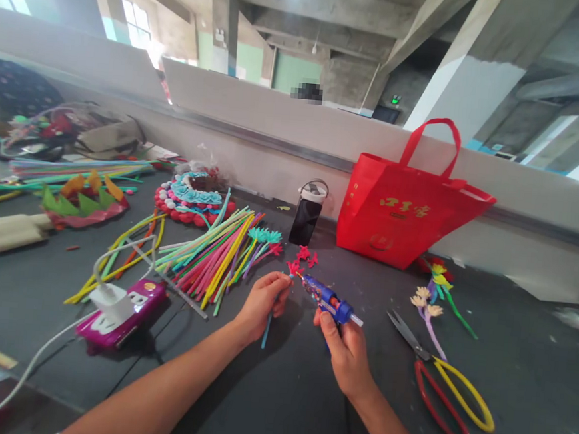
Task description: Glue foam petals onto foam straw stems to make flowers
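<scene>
My left hand (264,302) pinches a blue pipe cleaner stem (266,332) whose upper end carries a red flower piece (294,267). In my right hand (344,352) is a blue hot glue gun (330,298), its tip pointing left at the red flower piece; whether they touch I cannot tell. Just beyond the tip lie several loose red flower pieces (304,253). A bundle of coloured pipe cleaners (216,258) lies left of my left hand, with turquoise flowers (264,235) at its right end. Scissors with red and yellow handles (426,357) rest, blades parted, right of my right hand.
A purple power strip (121,317) with a white plug sits at left. Behind stand a dark bottle (308,212) and a red bag (400,212). Finished pipe cleaner flowers (434,295) lie at right. Round floral pieces (193,199) and a leafy crown (85,202) stand back left.
</scene>
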